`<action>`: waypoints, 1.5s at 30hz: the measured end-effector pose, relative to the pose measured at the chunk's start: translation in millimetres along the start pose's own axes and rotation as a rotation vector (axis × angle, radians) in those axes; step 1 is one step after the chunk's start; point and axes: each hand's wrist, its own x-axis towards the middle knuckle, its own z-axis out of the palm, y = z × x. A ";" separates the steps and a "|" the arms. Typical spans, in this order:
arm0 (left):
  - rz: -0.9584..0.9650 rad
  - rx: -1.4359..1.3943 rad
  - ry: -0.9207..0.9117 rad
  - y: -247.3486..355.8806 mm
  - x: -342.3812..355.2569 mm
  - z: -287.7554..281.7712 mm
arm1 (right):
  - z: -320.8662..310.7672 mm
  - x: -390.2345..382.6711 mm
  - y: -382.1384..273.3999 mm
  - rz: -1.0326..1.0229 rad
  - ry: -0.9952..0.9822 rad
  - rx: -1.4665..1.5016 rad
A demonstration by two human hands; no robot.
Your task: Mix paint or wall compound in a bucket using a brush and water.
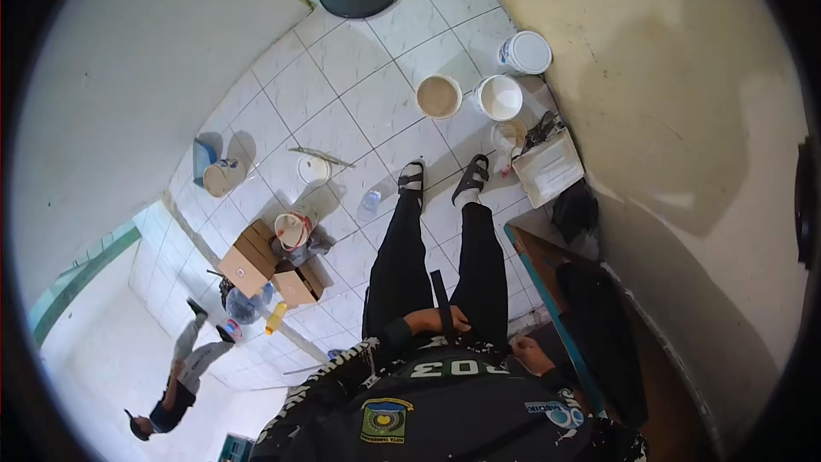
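We see several containers standing on the tiled floor point(355, 124) ahead of the feet. One white bucket point(439, 97) is filled with a brownish material; just beside it, an off-white substance sits in a second white bucket point(499, 98), and the third, a lidded bucket point(526, 52), hides its contents. Against the wall, a shallow white tray point(549, 168) lies tilted, with pale residue across its inside. To the left stand a red-marked bucket point(294, 230), its inside too small to read, an open cardboard box point(298, 286) with a dark interior, and a clear plastic bottle point(370, 200).

At the waist, we find a flat black strap point(440, 289) between the thighs. Its long axis runs nearly straight away from the body, the free end pointing forward and slightly left. The left hand point(439, 320) is at the strap, fingers curled; whether they close on it, we cannot tell. The right hand point(533, 355) is bent near the right hip, and we cannot tell its grip either.
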 end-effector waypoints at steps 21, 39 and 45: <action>-0.464 0.482 1.325 -380.5 -54.0 -358.2 | 91.2 538.6 -262.5 -0.828 -0.123 -1.597; -0.418 0.371 1.511 -382.6 -59.7 -446.3 | 100.2 700.4 -247.7 -0.633 -0.620 -1.937; -0.061 0.650 1.493 -337.7 -73.2 -577.9 | 84.7 710.8 -254.5 -0.631 -0.559 -1.835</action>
